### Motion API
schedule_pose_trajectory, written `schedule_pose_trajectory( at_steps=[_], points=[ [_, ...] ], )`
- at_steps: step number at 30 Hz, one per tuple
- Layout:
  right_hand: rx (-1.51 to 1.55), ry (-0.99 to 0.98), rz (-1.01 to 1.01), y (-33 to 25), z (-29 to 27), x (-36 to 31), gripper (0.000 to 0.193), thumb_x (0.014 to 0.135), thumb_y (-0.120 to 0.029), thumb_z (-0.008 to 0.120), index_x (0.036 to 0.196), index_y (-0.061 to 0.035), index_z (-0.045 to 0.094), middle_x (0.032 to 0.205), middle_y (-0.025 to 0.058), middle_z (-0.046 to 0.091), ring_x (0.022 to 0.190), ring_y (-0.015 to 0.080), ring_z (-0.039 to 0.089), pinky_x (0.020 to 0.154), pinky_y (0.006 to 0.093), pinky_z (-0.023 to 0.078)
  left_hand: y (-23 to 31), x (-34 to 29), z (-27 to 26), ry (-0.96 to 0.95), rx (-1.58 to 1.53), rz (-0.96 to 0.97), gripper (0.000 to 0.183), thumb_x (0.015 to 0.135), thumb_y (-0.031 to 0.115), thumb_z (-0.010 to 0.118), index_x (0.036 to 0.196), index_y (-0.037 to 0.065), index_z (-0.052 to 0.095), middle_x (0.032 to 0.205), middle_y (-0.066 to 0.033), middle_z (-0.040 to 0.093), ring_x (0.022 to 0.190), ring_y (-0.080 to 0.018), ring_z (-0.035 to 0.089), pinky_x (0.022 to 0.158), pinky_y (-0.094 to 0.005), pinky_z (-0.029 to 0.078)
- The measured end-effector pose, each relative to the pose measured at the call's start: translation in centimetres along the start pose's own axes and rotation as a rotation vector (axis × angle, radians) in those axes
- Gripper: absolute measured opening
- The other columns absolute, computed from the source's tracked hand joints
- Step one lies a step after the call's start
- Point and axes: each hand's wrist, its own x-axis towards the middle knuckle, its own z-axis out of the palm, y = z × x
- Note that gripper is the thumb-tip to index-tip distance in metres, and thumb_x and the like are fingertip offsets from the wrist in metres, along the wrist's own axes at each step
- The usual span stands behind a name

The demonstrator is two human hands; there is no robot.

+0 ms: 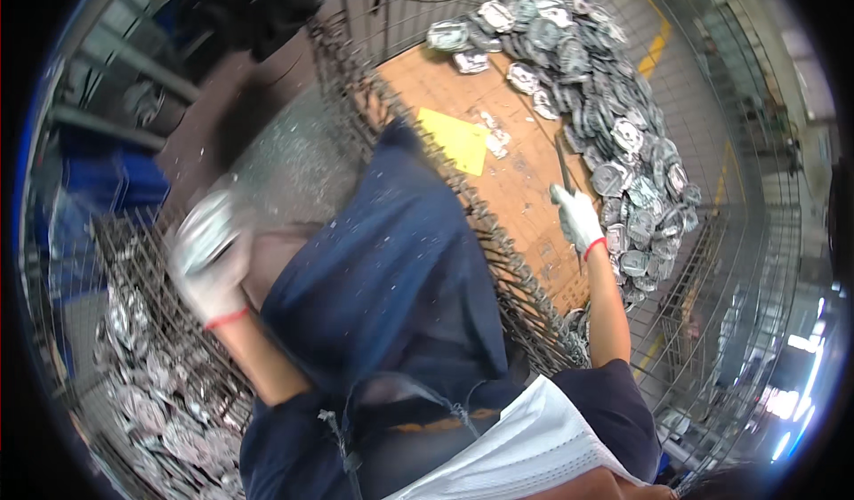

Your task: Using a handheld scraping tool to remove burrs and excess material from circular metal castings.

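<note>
My left hand (212, 273), in a white glove with a red cuff, is at the left, closed on a round silvery metal casting (212, 226). Motion blurs both, so the casting's details do not show. On the right, above a brown board, my gloved right hand (580, 219) grips a long, thin, dark file-like tool (562, 164), which juts out past the fingers. Many similar grey castings (569, 60) lie heaped along the board's far and right sides, close to that hand. A dark blue apron (400, 251) covers my lap between the two hands.
The brown board (525, 206) lies inside a wire mesh cage (507, 264), whose near edge runs beside my lap. A yellow sheet (454, 141) and small pale scraps (495, 135) rest on it. More castings (160, 411) fill another wire basket at lower left. Blue bins (116, 175) stand beyond.
</note>
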Motion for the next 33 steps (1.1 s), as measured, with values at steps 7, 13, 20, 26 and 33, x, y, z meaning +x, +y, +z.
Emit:
schedule_pose_trajectory(
  at_steps=[7, 13, 20, 26, 33],
  points=[
    [0.267, 0.654, 0.193, 20.2, -9.7, 17.1, 0.056, 0.093, -0.049, 0.074, 0.12, 0.0002, 0.069, 0.081, 0.0128, 0.057, 0.069, 0.0288, 0.054, 0.064, 0.0439, 0.042, -7.0, -12.0, -24.0, 0.69, -1.27, -0.37, 0.076, 0.103, 0.044, 0.052, 0.159, -0.007, 0.045, 0.169, -0.0281, 0.042, 0.155, -0.0468, 0.039, 0.131, -0.0626, 0.028],
    [-0.35, 0.898, 0.025, 18.6, -13.9, 25.4, 0.07, 0.09, -0.043, 0.072, 0.138, 0.0077, 0.062, 0.128, 0.035, 0.072, 0.126, 0.0471, 0.068, 0.109, 0.0489, 0.052, -9.5, -19.2, -26.1, 0.342, -1.117, -0.091, 0.079, 0.107, 0.051, 0.049, 0.165, -0.002, 0.039, 0.17, -0.0266, 0.042, 0.153, -0.0459, 0.042, 0.13, -0.061, 0.03],
    [-0.814, 0.682, 0.06, 10.3, -14.7, 27.8, 0.062, 0.094, -0.044, 0.064, 0.14, -0.0021, 0.064, 0.13, 0.0292, 0.074, 0.122, 0.0461, 0.071, 0.104, 0.052, 0.056, -4.7, -13.5, -20.2, 0.446, -0.849, -0.297, 0.081, 0.109, 0.055, 0.048, 0.168, 0.001, 0.037, 0.167, -0.0264, 0.045, 0.148, -0.0441, 0.049, 0.126, -0.0584, 0.037],
    [-1.012, 0.558, -0.018, 7.7, -14.2, 23.0, 0.054, 0.091, -0.049, 0.075, 0.118, -0.0021, 0.077, 0.117, 0.0278, 0.078, 0.112, 0.0447, 0.076, 0.097, 0.0547, 0.059, 1.0, -3.2, -10.9, 0.339, -0.691, -0.492, 0.078, 0.111, 0.055, 0.048, 0.166, 0.001, 0.04, 0.162, -0.0269, 0.051, 0.14, -0.0395, 0.058, 0.117, -0.0531, 0.048],
    [-0.45, 0.301, -0.483, -2.4, -5.1, 12.6, 0.042, 0.096, -0.037, 0.077, 0.11, 0.0031, 0.076, 0.092, 0.0181, 0.079, 0.082, 0.028, 0.074, 0.08, 0.0436, 0.059, 8.2, 4.1, 3.1, -0.06, -0.991, -0.13, 0.067, 0.113, 0.045, 0.048, 0.162, -0.001, 0.046, 0.157, -0.0234, 0.059, 0.134, -0.0338, 0.065, 0.109, -0.0462, 0.055]
  ],
)
